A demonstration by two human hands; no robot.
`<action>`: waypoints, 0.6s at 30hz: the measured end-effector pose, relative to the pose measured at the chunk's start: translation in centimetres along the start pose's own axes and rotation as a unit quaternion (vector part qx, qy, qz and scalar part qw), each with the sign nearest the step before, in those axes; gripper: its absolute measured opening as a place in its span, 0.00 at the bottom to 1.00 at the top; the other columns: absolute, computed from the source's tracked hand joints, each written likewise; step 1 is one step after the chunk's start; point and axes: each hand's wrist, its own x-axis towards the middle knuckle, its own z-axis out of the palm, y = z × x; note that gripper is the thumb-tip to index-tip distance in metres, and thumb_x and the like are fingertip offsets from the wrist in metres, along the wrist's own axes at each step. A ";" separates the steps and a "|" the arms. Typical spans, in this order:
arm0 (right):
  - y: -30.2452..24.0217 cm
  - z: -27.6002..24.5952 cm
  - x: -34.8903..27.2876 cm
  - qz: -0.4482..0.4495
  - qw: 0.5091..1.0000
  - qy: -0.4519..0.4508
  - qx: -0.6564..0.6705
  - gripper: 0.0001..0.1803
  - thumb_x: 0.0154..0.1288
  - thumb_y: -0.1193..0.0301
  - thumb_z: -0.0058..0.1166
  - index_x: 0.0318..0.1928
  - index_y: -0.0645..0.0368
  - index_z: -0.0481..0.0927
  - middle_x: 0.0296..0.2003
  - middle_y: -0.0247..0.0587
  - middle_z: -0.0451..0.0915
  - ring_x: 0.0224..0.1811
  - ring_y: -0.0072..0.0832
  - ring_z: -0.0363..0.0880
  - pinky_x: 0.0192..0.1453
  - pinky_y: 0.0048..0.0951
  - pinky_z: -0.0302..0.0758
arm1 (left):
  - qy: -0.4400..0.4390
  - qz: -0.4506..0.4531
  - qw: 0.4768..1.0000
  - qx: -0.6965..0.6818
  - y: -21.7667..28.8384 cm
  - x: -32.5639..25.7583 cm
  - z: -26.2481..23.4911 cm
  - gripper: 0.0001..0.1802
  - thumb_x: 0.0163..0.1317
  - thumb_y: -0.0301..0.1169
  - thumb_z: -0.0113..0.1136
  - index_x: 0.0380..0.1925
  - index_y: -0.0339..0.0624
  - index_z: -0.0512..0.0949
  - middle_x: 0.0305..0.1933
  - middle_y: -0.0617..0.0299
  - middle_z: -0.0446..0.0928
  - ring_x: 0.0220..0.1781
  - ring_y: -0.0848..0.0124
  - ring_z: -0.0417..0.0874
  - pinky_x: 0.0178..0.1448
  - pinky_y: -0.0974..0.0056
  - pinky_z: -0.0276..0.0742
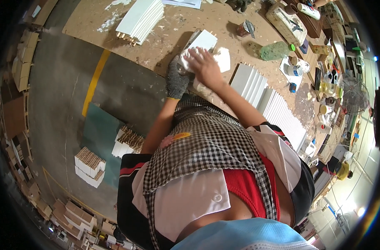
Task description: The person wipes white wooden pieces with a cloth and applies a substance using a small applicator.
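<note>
white board (205,39) apparently points lengthwise away and rightward.

Decent light overall: brown paint-spotted wooden worktop (85,25) pretty bright, grey concrete floor (52,104) dimmer. Glaring white lamp (360,211) low at right rim, rainbow flare streak (372,223) near it. Soft shadow left of translucent green plastic bottle (273,51), so light's mostly from right. Crumpled white cloth (222,59) nearly blown out. Fisheye bends edges hard, corners black, rim detail kinda mushy.
</note>
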 end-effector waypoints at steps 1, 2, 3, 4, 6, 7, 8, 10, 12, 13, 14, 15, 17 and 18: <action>1.4 -0.9 0.6 0.023 1.000 0.013 0.004 0.19 0.72 0.62 0.55 0.61 0.44 0.80 0.65 0.32 0.76 0.66 0.46 0.73 0.71 0.46 0.73 | -0.010 -0.003 0.998 0.062 1.1 -0.1 -0.3 0.41 0.53 0.33 0.76 0.65 0.34 0.66 0.61 0.50 0.75 0.60 0.59 0.78 0.65 0.55 0.76; 3.2 -1.3 1.9 0.182 0.978 -0.053 0.090 0.19 0.72 0.61 0.54 0.61 0.43 0.80 0.65 0.38 0.75 0.66 0.45 0.73 0.71 0.47 0.73 | -0.017 -0.011 0.996 -0.085 2.2 0.2 -0.1 0.40 0.55 0.32 0.75 0.65 0.34 0.66 0.60 0.50 0.75 0.60 0.62 0.78 0.64 0.57 0.76; 5.6 -1.1 3.1 0.334 0.919 -0.116 0.174 0.20 0.72 0.59 0.53 0.62 0.42 0.79 0.66 0.43 0.74 0.66 0.44 0.73 0.70 0.49 0.74 | -0.019 -0.021 0.994 -0.107 2.9 0.2 0.1 0.39 0.55 0.32 0.74 0.64 0.33 0.67 0.59 0.50 0.75 0.60 0.63 0.78 0.62 0.57 0.77; 9.1 0.6 2.7 0.103 0.989 0.083 -0.062 0.19 0.73 0.60 0.52 0.62 0.43 0.79 0.60 0.53 0.76 0.59 0.42 0.77 0.54 0.44 0.85 | -0.028 -0.030 0.991 -0.130 3.8 0.5 0.7 0.37 0.55 0.32 0.74 0.63 0.33 0.68 0.59 0.50 0.76 0.59 0.63 0.78 0.61 0.58 0.78; 6.7 1.6 2.5 0.169 0.985 0.017 -0.020 0.19 0.73 0.61 0.51 0.62 0.42 0.79 0.58 0.55 0.76 0.60 0.41 0.77 0.55 0.43 0.84 | -0.040 -0.038 0.989 -0.138 2.6 1.4 0.7 0.37 0.54 0.30 0.73 0.62 0.32 0.67 0.58 0.50 0.76 0.59 0.64 0.78 0.62 0.59 0.77; 4.5 1.6 2.3 0.233 0.971 -0.051 0.020 0.19 0.74 0.62 0.50 0.63 0.42 0.79 0.57 0.57 0.77 0.60 0.41 0.77 0.57 0.43 0.83 | -0.042 -0.071 0.976 -0.200 1.5 1.5 0.7 0.36 0.55 0.31 0.72 0.62 0.32 0.67 0.57 0.49 0.76 0.58 0.63 0.78 0.62 0.59 0.77; 1.9 2.3 1.2 0.094 0.995 -0.023 -0.011 0.20 0.73 0.61 0.51 0.63 0.44 0.78 0.57 0.54 0.78 0.59 0.44 0.77 0.63 0.45 0.78 | -0.024 -0.063 0.979 -0.192 -0.2 1.3 0.7 0.35 0.55 0.32 0.71 0.61 0.32 0.67 0.57 0.48 0.77 0.58 0.61 0.79 0.62 0.58 0.77; -1.3 1.9 0.4 -0.060 0.998 0.030 0.016 0.21 0.70 0.64 0.55 0.63 0.45 0.78 0.60 0.49 0.76 0.59 0.47 0.78 0.66 0.45 0.77 | 0.010 -0.052 0.983 -0.175 -2.6 1.1 0.7 0.34 0.57 0.35 0.69 0.61 0.32 0.68 0.56 0.45 0.78 0.57 0.57 0.80 0.62 0.55 0.77; 1.1 1.2 0.7 0.027 0.995 -0.021 0.097 0.21 0.69 0.64 0.55 0.62 0.45 0.79 0.59 0.47 0.77 0.60 0.48 0.78 0.64 0.46 0.78 | -0.010 -0.015 0.999 -0.046 -2.4 0.2 0.3 0.32 0.61 0.30 0.66 0.63 0.32 0.67 0.59 0.46 0.75 0.59 0.59 0.79 0.61 0.56 0.77; 5.1 2.0 0.5 0.142 0.981 -0.081 0.105 0.20 0.72 0.61 0.52 0.62 0.46 0.79 0.56 0.48 0.80 0.59 0.48 0.78 0.64 0.48 0.76 | -0.061 0.009 0.997 0.045 0.7 0.8 0.1 0.31 0.63 0.25 0.65 0.65 0.33 0.66 0.62 0.49 0.73 0.61 0.63 0.77 0.61 0.59 0.78; 5.5 -0.3 3.4 0.405 0.881 -0.131 0.205 0.18 0.72 0.62 0.51 0.59 0.43 0.81 0.57 0.47 0.80 0.58 0.50 0.78 0.63 0.48 0.76 | -0.013 -0.148 0.944 -0.294 2.0 0.6 0.8 0.39 0.55 0.26 0.73 0.66 0.34 0.65 0.62 0.49 0.73 0.61 0.62 0.77 0.61 0.59 0.79; 9.8 0.8 2.2 0.185 0.982 0.048 -0.001 0.21 0.72 0.63 0.50 0.63 0.51 0.77 0.55 0.53 0.80 0.55 0.51 0.79 0.58 0.46 0.79 | -0.042 -0.007 0.998 -0.048 4.8 1.1 1.4 0.38 0.56 0.24 0.72 0.66 0.34 0.65 0.61 0.50 0.74 0.61 0.62 0.77 0.60 0.60 0.79; 7.8 1.2 3.0 0.107 0.984 0.075 -0.117 0.23 0.71 0.65 0.51 0.64 0.54 0.75 0.57 0.55 0.78 0.59 0.53 0.76 0.57 0.47 0.80 | -0.022 -0.085 0.972 -0.218 2.6 0.6 1.2 0.40 0.54 0.25 0.73 0.65 0.35 0.65 0.65 0.51 0.71 0.61 0.62 0.77 0.61 0.58 0.79; 5.2 2.8 2.1 0.109 0.993 0.033 -0.022 0.23 0.70 0.66 0.52 0.65 0.52 0.75 0.58 0.52 0.78 0.62 0.54 0.74 0.60 0.48 0.78 | -0.041 -0.074 0.985 -0.148 0.2 0.9 0.5 0.36 0.59 0.26 0.68 0.66 0.35 0.64 0.67 0.52 0.69 0.62 0.63 0.76 0.62 0.59 0.78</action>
